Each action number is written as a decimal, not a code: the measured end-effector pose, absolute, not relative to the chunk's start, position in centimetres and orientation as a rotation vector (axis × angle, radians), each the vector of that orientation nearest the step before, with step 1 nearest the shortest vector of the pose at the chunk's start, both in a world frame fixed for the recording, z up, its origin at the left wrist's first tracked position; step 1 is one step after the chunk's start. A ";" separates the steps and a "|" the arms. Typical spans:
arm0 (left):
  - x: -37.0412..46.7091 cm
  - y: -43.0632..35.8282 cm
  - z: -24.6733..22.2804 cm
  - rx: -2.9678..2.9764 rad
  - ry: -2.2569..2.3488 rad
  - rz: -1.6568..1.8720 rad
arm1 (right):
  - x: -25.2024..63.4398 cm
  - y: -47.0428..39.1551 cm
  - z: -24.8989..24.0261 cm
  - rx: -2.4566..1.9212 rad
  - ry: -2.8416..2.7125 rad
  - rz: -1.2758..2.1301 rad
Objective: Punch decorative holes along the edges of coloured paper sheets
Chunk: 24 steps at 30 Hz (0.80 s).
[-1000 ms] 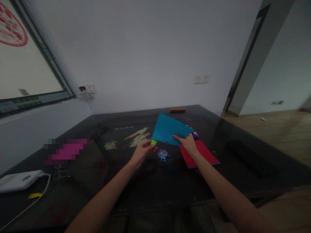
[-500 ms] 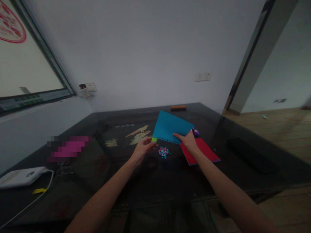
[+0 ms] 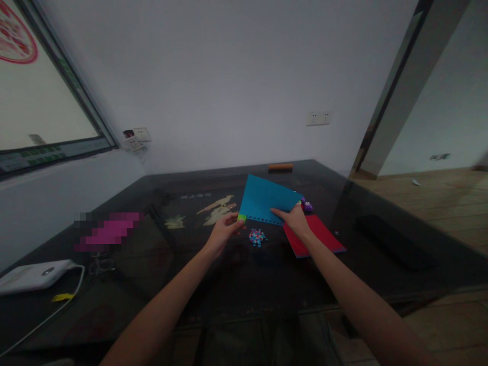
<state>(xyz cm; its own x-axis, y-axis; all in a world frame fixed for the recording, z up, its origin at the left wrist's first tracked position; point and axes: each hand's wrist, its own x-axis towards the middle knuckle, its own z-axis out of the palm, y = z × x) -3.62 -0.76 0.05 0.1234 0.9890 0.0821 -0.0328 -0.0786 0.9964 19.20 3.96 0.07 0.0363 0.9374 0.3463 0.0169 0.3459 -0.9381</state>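
A blue sheet (image 3: pixel 265 198) with a row of holes along its near edge is tilted up above the dark table (image 3: pixel 244 284). My right hand (image 3: pixel 295 218) grips its right side, thumb across the front. At the sheet's lower left corner, my left hand (image 3: pixel 224 231) pinches a small bright green piece (image 3: pixel 242 218), its exact kind too small to tell. Below the sheet lies a small pile of pink, blue and white bits (image 3: pixel 257 237). A red sheet or pad (image 3: pixel 318 234) rests under my right wrist. Small purple figures (image 3: pixel 307 205) sit partly hidden behind my right hand.
An orange-brown bar (image 3: pixel 280 166) lies at the table's far edge. A long black case (image 3: pixel 394 241) is on the right. At left are a pixelated magenta item (image 3: pixel 112 231), a white device (image 3: pixel 36 276) with a cable, and a yellow scrap (image 3: pixel 63 297).
The blue sheet has shifted very slightly left. Both hands keep their grip in almost the same place; the camera view has moved a little.
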 end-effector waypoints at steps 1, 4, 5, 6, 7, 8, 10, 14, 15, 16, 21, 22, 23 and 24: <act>-3.7 -0.7 0.0 1.321 1.067 1.187 | 19.2 4.0 0.1 -0.975 -1.341 0.926; -3.7 -0.6 -0.1 1.340 1.086 1.193 | 19.3 4.0 -0.1 -0.988 -1.356 0.926; -3.7 -0.5 -0.1 1.329 1.090 1.199 | 19.3 4.0 -0.2 -0.989 -1.362 0.919; -3.7 -0.5 -0.1 1.313 1.093 1.205 | 19.4 4.1 -0.3 -0.988 -1.368 0.911; -3.7 -0.5 -0.1 1.296 1.090 1.208 | 19.4 4.1 -0.3 -0.985 -1.374 0.902; -3.6 -0.6 0.0 1.280 1.086 1.207 | 19.4 4.1 -0.4 -0.982 -1.385 0.892; -3.5 -0.6 0.0 1.261 1.075 1.199 | 19.4 4.2 -0.5 -0.984 -1.405 0.868; -3.5 -0.7 0.0 1.273 1.055 1.183 | 19.3 4.1 -0.3 -1.010 -1.449 0.832; -3.5 -0.7 -0.1 1.279 1.053 1.182 | 19.3 4.1 -0.3 -1.014 -1.458 0.837; -3.5 -0.7 -0.1 1.284 1.052 1.178 | 19.3 4.1 -0.2 -1.016 -1.467 0.845; -3.5 -0.8 0.2 1.281 1.085 1.173 | 19.5 4.0 -0.1 -0.987 -1.521 0.898; -3.5 -0.8 0.3 1.280 1.098 1.169 | 19.6 4.0 -0.2 -0.974 -1.534 0.904; -3.5 -0.9 0.3 1.280 1.110 1.164 | 19.6 4.1 -0.2 -0.966 -1.545 0.907; -3.6 -0.9 0.4 1.283 1.116 1.159 | 19.7 4.2 -0.2 -0.963 -1.557 0.908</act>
